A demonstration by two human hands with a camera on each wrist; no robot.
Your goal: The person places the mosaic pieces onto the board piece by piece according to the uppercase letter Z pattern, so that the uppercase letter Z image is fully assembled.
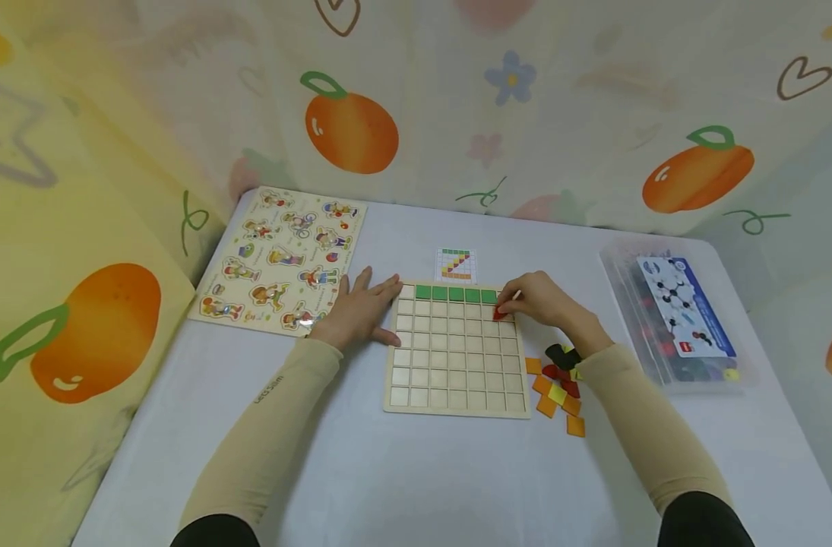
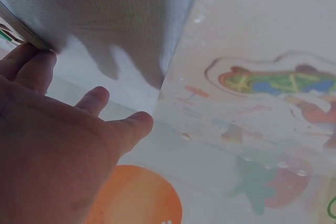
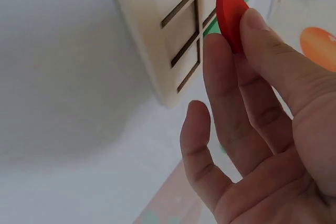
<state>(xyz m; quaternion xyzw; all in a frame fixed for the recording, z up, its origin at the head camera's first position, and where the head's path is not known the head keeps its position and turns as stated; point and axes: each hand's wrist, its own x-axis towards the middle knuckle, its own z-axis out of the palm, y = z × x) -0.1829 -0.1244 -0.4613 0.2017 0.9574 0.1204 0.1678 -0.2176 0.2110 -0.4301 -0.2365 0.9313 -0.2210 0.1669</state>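
Observation:
A wooden grid board point(image 1: 450, 365) lies on the white table, with several green square tiles point(image 1: 457, 295) set along its top row. My right hand point(image 1: 542, 300) pinches a red tile point(image 3: 229, 17) between thumb and fingers, above the board's right side near the second row. The red tile point(image 1: 499, 313) is partly covered by the fingertips in the head view. My left hand point(image 1: 357, 311) rests at the board's upper left edge, fingers spread and fairly straight. In the left wrist view, the fingertips of my left hand point(image 2: 58, 124) touch the board's edge.
Loose orange, red, yellow and dark tiles point(image 1: 558, 391) lie right of the board. A small pattern card point(image 1: 457, 264) sits behind it. A picture puzzle board point(image 1: 279, 258) is at the back left; a clear plastic box point(image 1: 675, 311) with a blue-white label stands at right.

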